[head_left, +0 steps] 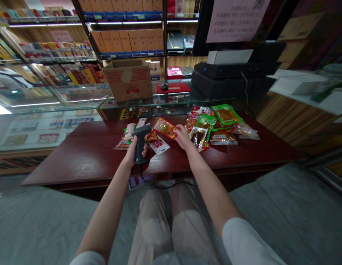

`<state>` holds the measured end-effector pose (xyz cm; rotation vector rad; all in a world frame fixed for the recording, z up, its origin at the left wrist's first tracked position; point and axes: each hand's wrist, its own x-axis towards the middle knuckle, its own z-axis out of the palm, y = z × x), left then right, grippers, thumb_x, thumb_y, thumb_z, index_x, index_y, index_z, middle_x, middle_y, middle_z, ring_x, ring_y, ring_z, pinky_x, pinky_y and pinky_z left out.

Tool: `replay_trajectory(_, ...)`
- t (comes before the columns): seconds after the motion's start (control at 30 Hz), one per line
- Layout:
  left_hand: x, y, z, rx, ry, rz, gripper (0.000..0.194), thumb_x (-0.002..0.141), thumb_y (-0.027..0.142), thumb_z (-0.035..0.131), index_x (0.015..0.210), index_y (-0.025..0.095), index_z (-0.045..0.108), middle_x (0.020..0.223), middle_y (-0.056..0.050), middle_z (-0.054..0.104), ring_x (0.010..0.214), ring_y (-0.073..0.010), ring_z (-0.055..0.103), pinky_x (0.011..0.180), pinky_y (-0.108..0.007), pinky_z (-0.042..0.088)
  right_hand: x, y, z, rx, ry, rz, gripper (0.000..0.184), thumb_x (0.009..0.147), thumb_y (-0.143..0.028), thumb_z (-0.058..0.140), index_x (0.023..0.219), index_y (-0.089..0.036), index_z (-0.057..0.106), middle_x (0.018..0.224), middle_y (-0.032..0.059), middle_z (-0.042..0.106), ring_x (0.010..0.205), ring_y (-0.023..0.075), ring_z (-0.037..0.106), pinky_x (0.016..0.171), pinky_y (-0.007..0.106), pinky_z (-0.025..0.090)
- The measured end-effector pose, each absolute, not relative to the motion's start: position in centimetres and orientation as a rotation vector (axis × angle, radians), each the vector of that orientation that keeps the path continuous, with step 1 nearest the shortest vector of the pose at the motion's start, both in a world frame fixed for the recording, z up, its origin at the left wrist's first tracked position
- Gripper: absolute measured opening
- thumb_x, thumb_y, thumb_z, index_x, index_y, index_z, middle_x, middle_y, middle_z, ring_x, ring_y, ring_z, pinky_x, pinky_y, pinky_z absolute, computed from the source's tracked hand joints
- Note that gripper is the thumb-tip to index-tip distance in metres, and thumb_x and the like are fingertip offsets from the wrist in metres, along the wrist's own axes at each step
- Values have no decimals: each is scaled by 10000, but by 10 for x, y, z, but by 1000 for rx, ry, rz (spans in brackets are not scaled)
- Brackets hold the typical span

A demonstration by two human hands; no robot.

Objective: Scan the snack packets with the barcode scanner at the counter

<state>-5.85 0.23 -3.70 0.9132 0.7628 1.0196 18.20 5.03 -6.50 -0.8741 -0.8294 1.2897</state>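
My left grip point(130, 151) wraps round a dark scanner point(139, 145); my right grip point(183, 137) pinches a red packet point(163, 127) by one end, over the surface point(85, 147). White packet point(160, 146) lies between; heaped packets point(226, 115) to my right.

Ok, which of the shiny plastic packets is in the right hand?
The flat, red-bordered plastic packet with orange-brown contents, its right end in the right hand. No other packet is held: the left hand grips the dark grey handheld scanner.
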Motion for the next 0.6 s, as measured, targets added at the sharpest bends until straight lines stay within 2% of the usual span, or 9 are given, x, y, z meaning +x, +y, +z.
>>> replay_trajectory(0.13,-59,1,-37,959,729,1016,593,882,709,499,699,148,562,541,-2,535,360,-77,439,360,-206,390,181,47,-66,-799,-827,1351,286,725,-259,691,856,-256,436,901,-64,622,820,129,657,728,306,584)
replay_trajectory(0.4,-62,6,-42,1089,690,851,649,706,789,649,777,147,589,534,4,557,361,-93,477,354,-211,352,168,46,-64,-703,-782,1375,302,759,-248,714,855,-263,428,939,-55,661,906,129,665,794,280,568)
replay_trajectory(0.6,-59,9,-48,1126,712,784,614,789,767,575,822,155,563,546,3,562,365,-99,491,351,-210,332,160,54,-71,-709,-828,1341,259,777,-270,677,878,-268,438,858,-50,624,836,151,642,806,311,553)
